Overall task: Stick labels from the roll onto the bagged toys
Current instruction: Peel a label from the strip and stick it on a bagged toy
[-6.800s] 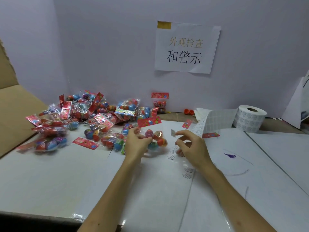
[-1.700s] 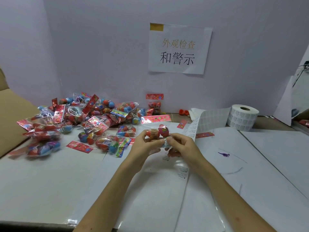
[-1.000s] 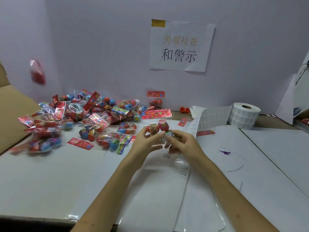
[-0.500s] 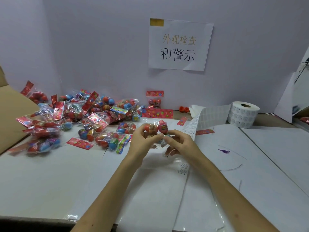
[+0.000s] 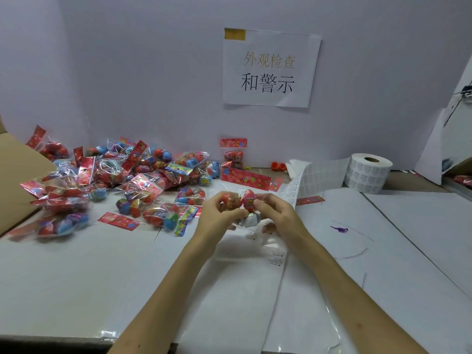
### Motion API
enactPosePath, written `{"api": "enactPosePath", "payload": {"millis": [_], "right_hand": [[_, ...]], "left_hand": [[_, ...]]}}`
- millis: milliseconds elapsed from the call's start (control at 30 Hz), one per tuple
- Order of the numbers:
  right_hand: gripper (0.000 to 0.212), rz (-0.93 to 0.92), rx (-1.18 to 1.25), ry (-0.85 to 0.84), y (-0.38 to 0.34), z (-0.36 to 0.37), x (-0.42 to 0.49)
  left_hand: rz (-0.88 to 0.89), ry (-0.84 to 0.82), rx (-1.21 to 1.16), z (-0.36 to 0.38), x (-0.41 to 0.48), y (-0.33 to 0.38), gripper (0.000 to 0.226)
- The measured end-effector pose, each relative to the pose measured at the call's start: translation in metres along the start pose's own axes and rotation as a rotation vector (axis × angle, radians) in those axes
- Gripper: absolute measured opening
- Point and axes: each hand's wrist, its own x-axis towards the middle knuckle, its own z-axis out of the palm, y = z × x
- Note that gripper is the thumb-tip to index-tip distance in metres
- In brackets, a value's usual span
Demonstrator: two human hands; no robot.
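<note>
Both of my hands hold one clear bag of egg-shaped toys (image 5: 242, 200) just above the table's middle. My left hand (image 5: 217, 213) grips its left side with curled fingers. My right hand (image 5: 274, 213) pinches its right side, thumb on the bag's lower part. A white label roll (image 5: 367, 175) stands at the back right, and its unrolled strip (image 5: 293, 190) runs down toward my right hand. A large heap of bagged toys (image 5: 132, 175) with red header cards lies at the back left.
A cardboard box flap (image 5: 15, 180) rises at the far left. One bagged toy (image 5: 233, 154) leans on the back wall below a paper sign (image 5: 270, 67). Loose red header cards (image 5: 245, 178) and white paper sheets (image 5: 383, 251) lie on the table.
A label pinched in my right hand earlier was brought to the bag, which both hands now hold. A bag flew to the far left and landed beside the box flap.
</note>
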Motion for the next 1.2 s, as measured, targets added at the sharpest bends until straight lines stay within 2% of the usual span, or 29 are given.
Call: {"api": "enactPosePath", "payload": {"millis": [67, 200, 367, 567, 667, 800, 933, 1033, 1100, 1200], "right_hand": [[0.024, -0.006, 0.034, 0.044, -0.001, 0.0, -0.001], [0.005, -0.041, 0.012, 0.113, -0.001, -0.001, 0.0], [0.008, -0.052, 0.03, 0.164, -0.002, -0.004, 0.0], [0.006, -0.041, 0.098, 0.22, -0.003, -0.004, 0.0], [0.006, -0.005, 0.185, 0.219, -0.003, -0.006, 0.001], [0.011, 0.066, 0.261, 0.107, -0.003, -0.006, 0.0], [0.02, 0.09, 0.228, 0.035, -0.002, -0.009, 0.001], [0.033, 0.071, 0.194, 0.078, -0.002, -0.015, 0.003], [0.033, 0.073, 0.224, 0.117, -0.003, -0.019, 0.004], [0.029, 0.088, 0.191, 0.134, -0.003, -0.025, 0.006]], "left_hand": [[-0.004, -0.069, 0.053, 0.002, -0.001, -0.001, 0.029], [-0.031, -0.166, 0.134, 0.003, 0.0, -0.004, 0.036], [-0.078, -0.246, 0.104, 0.006, -0.001, -0.005, 0.044], [-0.132, -0.21, -0.043, 0.005, -0.001, -0.005, 0.056], [-0.195, -0.146, -0.189, 0.0, 0.0, -0.005, 0.05], [-0.188, -0.038, -0.267, -0.002, 0.003, -0.003, 0.046], [-0.138, 0.03, -0.236, -0.002, 0.004, -0.002, 0.042], [-0.122, 0.02, -0.196, -0.003, 0.006, -0.004, 0.029], [-0.113, -0.003, -0.165, -0.002, 0.006, -0.005, 0.019], [-0.088, -0.016, -0.101, 0.001, 0.005, -0.007, 0.018]]}}
